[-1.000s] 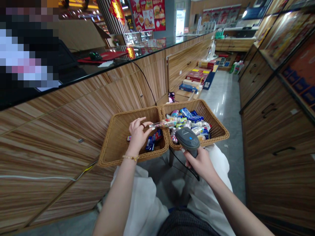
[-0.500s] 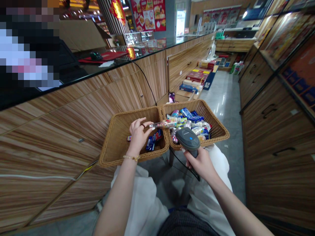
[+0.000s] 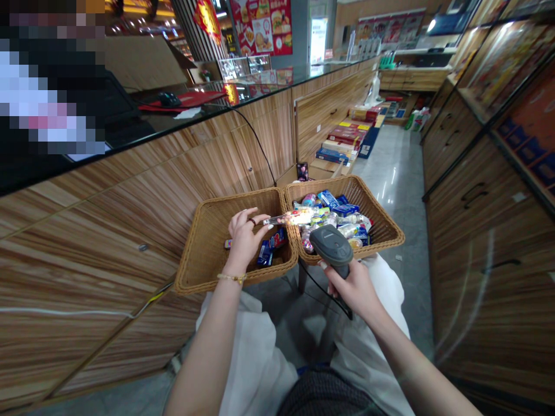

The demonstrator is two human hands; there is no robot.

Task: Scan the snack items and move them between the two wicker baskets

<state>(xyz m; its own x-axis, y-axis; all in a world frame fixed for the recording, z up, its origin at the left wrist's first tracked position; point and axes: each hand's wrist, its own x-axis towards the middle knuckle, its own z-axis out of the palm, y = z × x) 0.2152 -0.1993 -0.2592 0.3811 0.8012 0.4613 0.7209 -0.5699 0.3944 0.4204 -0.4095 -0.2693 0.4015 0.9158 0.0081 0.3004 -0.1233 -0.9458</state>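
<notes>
Pinched in the fingers of my left hand (image 3: 247, 234) is one end of a long, clear tube of small colourful pieces (image 3: 281, 220). It lies level across the meeting rims of two wicker baskets, and bright light falls on its far part. My right hand (image 3: 351, 283) is wrapped round the handle of a dark grey barcode scanner (image 3: 332, 245), whose head is close to the tube. Under my left hand, the left basket (image 3: 186, 271) holds a few blue packets (image 3: 265, 253). The right basket (image 3: 390, 231) contains many small wrapped snacks (image 3: 347, 209).
A wood-panelled counter (image 3: 217, 150) runs along the left, with a computer mouse (image 3: 169, 99) on a red mat. Wooden cabinets (image 3: 485, 260) line the right side. Flat boxes (image 3: 347, 136) are stacked ahead, beside the tiled aisle (image 3: 385, 167). A cable hangs near the scanner.
The scanner's light now shines brightly on the tube, and the blue light on top of the scanner has gone out. Both hands have stayed in place.
</notes>
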